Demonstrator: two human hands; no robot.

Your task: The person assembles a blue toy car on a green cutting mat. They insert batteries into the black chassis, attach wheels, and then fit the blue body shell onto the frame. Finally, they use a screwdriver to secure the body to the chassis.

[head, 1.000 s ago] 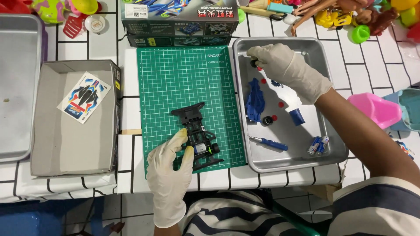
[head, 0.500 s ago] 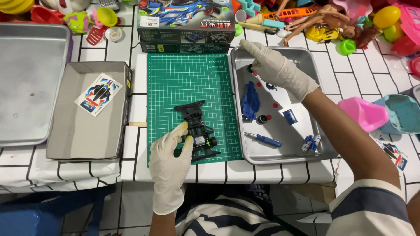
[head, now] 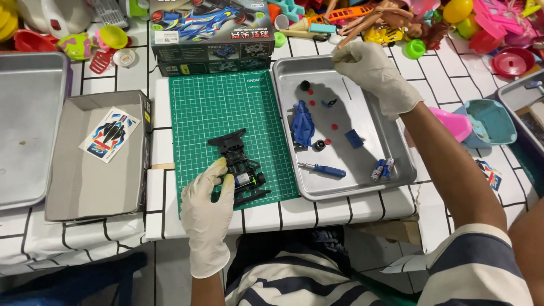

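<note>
Gloved left hand (head: 207,218) grips the black chassis (head: 241,168) at the green mat's (head: 224,107) near edge, unmoved. Right hand (head: 375,73) has lifted toward the tray's (head: 396,170) far edge, fingers curled (contents hidden), leaving blue body (head: 303,123) and screwdriver (head: 323,169).

Sticker sheet (head: 109,135) in grey box lid (head: 85,187); pink bowl (head: 451,123) right.

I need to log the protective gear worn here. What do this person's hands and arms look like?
Both the left hand and the right hand wear thin, cream-white disposable gloves, wrinkled and reaching just past the wrists. The forearms are bare. A short sleeve with dark-blue and white stripes shows on the right arm.
</note>
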